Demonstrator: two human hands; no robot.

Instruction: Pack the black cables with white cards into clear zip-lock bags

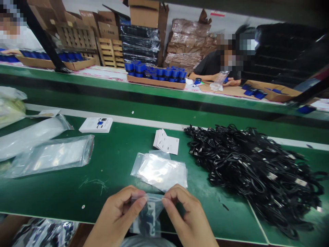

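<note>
At bottom centre, left hand (115,211) and right hand (187,212) pinch the bag (150,219) by its top, its length running down between.

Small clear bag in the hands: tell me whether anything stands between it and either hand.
Nothing visible does. The left hand and right hand pinch the small clear bag directly near its upper edge, one at each side. The pile of flat clear bags lies beyond them, not between.

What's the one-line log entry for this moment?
left hand: pinches clear bag by top edge | right hand: pinches same edge | ahead: flat bag stack | right: black cable pile
</note>
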